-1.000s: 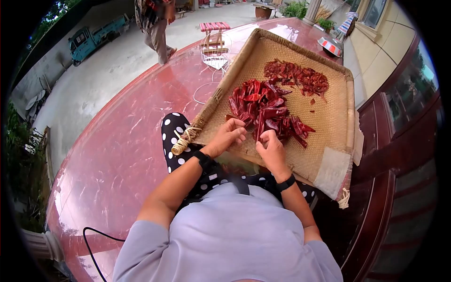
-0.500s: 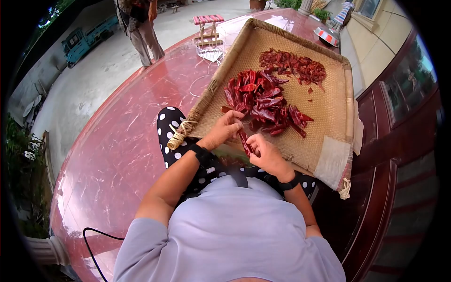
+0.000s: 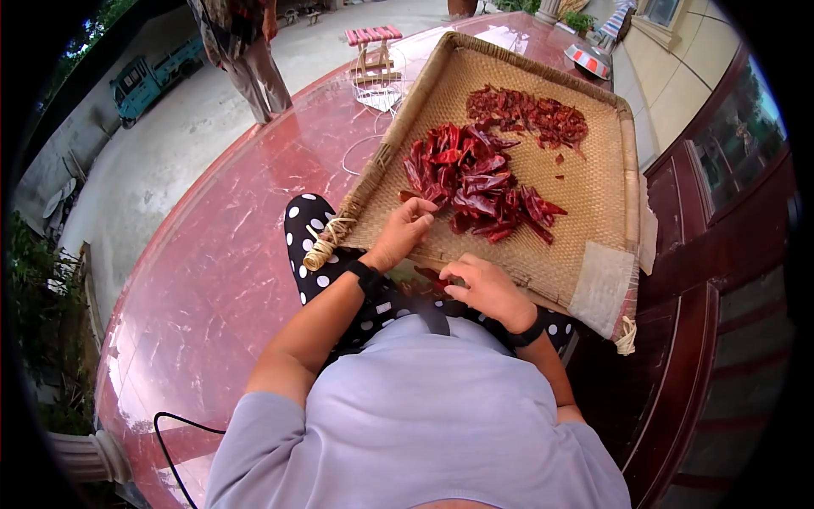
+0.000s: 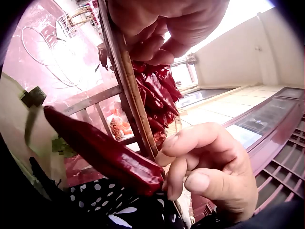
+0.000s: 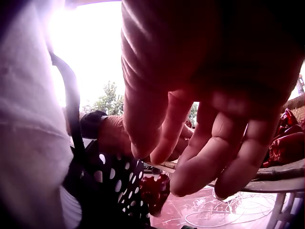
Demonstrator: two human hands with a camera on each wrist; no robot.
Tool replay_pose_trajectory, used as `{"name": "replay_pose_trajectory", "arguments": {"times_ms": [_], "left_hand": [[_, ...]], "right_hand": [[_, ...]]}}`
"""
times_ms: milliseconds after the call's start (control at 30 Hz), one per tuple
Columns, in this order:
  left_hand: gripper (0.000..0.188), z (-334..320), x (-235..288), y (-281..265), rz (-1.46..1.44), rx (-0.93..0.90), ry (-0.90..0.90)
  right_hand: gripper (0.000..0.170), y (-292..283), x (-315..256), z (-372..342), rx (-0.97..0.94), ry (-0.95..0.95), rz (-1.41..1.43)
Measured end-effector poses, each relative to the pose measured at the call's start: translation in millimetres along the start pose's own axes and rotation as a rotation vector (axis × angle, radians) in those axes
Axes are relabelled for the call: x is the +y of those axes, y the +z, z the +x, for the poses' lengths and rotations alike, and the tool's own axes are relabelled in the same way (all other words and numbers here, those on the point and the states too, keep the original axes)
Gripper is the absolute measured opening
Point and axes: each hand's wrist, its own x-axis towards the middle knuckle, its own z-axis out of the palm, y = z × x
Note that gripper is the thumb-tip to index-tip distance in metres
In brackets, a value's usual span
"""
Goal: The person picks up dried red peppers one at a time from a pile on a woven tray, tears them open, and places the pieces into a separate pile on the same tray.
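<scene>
Evidently chilli (image 4: 102,151) long, glossy, dk red; R hand (image 3: 492,293) fingers loose, L hand (image 3: 400,236) grip unclear

A hand could pass over the bare weave of the tray (image 3: 598,199) at right of the head frame, beside the chilli heap (image 3: 479,182). That heap blocks the way above the left hand (image 3: 405,231); the right hand (image 3: 490,293) obstructs lower centre.
</scene>
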Motion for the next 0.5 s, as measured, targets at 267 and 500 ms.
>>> {"name": "replay_pose_trajectory", "arguments": {"times_ms": [267,500], "left_hand": [[0.021,3,0,3,0.095,0.025,-0.023],[0.019,2,5,5,0.116,0.035,-0.033]], "right_hand": [[0.041,-1,-2,29,0.370,0.106,-0.306],[0.021,15,30,64,0.409,0.185,-0.451]]}}
